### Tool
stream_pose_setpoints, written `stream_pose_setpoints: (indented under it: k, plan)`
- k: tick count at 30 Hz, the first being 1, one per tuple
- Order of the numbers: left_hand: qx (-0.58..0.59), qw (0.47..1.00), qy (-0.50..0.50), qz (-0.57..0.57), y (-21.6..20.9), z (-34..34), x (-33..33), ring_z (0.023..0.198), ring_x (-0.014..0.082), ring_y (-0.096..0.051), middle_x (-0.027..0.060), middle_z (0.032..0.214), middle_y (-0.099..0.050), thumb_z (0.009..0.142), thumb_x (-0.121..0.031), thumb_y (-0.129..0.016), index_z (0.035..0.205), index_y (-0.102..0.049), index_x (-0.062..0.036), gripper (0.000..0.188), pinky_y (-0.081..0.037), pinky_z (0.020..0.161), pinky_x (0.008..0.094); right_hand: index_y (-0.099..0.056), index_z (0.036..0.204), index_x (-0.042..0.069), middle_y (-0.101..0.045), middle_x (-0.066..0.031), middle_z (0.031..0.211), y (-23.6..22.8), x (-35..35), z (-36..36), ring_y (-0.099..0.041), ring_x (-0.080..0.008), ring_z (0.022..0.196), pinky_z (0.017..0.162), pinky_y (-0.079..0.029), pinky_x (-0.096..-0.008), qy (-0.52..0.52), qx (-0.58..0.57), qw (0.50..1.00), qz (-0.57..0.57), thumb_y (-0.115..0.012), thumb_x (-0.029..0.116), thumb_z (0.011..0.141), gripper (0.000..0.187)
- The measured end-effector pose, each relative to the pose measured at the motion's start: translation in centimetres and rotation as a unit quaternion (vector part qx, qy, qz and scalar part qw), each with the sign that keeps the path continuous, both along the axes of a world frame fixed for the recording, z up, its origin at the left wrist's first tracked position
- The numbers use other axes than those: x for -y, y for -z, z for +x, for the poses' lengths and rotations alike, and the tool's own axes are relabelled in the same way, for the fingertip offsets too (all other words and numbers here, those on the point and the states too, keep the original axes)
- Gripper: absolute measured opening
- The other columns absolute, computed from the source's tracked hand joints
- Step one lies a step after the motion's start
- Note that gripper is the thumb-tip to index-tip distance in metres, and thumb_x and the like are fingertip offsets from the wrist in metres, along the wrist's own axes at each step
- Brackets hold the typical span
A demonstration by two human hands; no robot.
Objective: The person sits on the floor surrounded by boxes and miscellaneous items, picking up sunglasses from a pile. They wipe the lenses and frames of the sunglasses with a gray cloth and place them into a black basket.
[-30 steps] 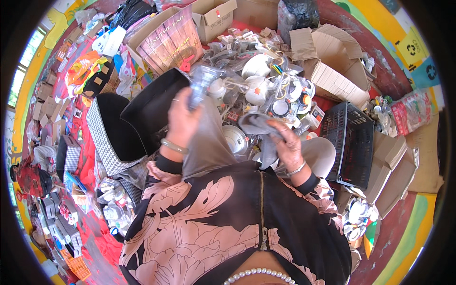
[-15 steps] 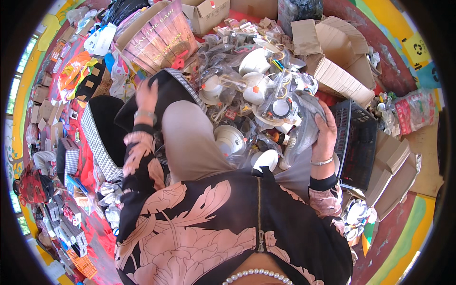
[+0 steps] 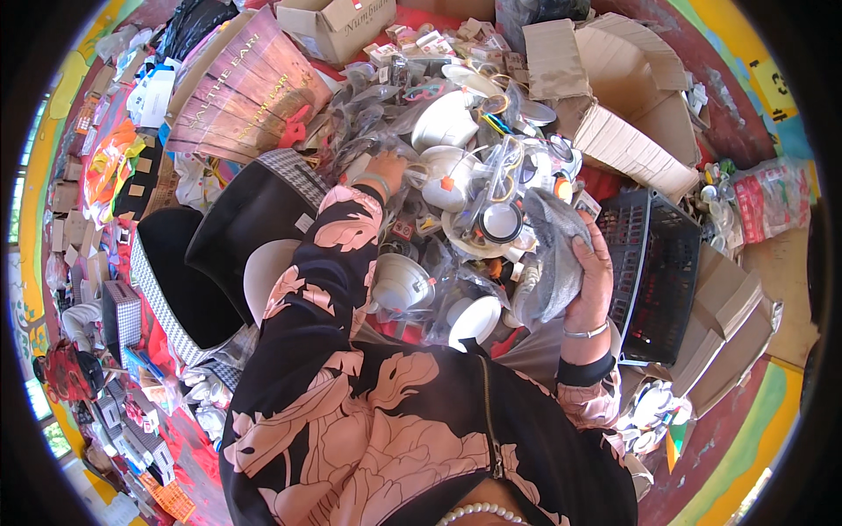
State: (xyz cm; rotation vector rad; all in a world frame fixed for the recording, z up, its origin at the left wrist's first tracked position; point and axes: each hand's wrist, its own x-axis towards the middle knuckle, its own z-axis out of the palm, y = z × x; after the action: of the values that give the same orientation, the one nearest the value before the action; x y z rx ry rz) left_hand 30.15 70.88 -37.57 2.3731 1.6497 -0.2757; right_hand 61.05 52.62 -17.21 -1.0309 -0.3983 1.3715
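Observation:
My left hand reaches into the heap of bagged white tableware, fingers curled down beside a white piece in clear plastic. Its fingertips are partly hidden, so what they grip cannot be made out. At the heap's right side my right hand is closed on a grey translucent plastic wrap; whether anything is inside is unclear. Between the hands lie a dark-rimmed white cup, a white bowl with an orange tag and a larger white bowl. Nearer me are another white bowl and a white dish.
Two black-lined boxes with houndstooth sides, one black-lined box nearest the left, stand beside my left arm. A black plastic crate is right of my right hand. Beyond are an open cardboard carton and a pink printed box.
My left hand has moved right, from the black-lined box into the heap. My right hand still holds the grey wrap. The view has shifted slightly.

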Motion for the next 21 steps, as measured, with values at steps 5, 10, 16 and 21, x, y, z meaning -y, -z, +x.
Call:
stream_pose_setpoints:
  k: [5,10,16,21]
  plan:
    - [0.117,0.992,-0.046,-0.006,0.3,-1.2,0.1,0.105,0.0309,-0.053,0.0146,0.108,-0.058,0.081,-0.014,-0.054,0.103,-0.057,-0.0089,0.023,-0.042,0.087,0.0426,-0.051,0.121,-0.002,-0.059,-0.0130,0.111,-0.1,0.2,0.1,-0.058,-0.0204,0.099,0.088,-0.046,-0.0290,-0.024,0.007,1.000,-0.015,-0.051,-0.004,0.082,0.039]
    - [0.630,0.720,-0.217,-0.193,-6.1,0.4,2.4,0.097,0.0270,-0.058,0.0119,0.111,-0.058,0.090,-0.014,-0.049,0.118,-0.050,-0.0080,0.028,-0.047,0.084,0.0400,-0.051,0.122,0.000,-0.058,-0.0136,0.114,-0.7,0.1,0.4,-0.057,-0.0214,0.101,0.090,-0.045,-0.0293,-0.003,-0.011,0.997,0.074,-0.049,-0.005,0.082,0.040]
    - [0.834,0.343,-0.121,-0.415,-19.3,4.4,13.8,0.099,0.0321,-0.059,0.0209,0.119,-0.051,0.089,-0.002,-0.044,0.130,-0.032,-0.0002,0.043,-0.051,0.085,0.0402,-0.039,0.132,0.001,-0.050,-0.0125,0.123,-6.2,0.6,-3.1,-0.051,-0.0203,0.110,0.096,-0.039,-0.0289,0.032,0.061,0.966,0.250,-0.049,-0.005,0.082,0.052]
    - [0.847,0.265,-0.123,-0.443,-20.7,5.6,19.8,0.090,0.0236,-0.062,0.0141,0.104,-0.059,0.087,0.000,-0.045,0.121,-0.042,0.0007,0.033,-0.053,0.077,0.0363,-0.044,0.130,0.004,-0.052,-0.0088,0.123,-4.6,1.2,-8.3,-0.051,-0.0195,0.111,0.095,-0.039,-0.0285,-0.147,0.282,0.908,0.274,-0.046,-0.007,0.083,0.048]
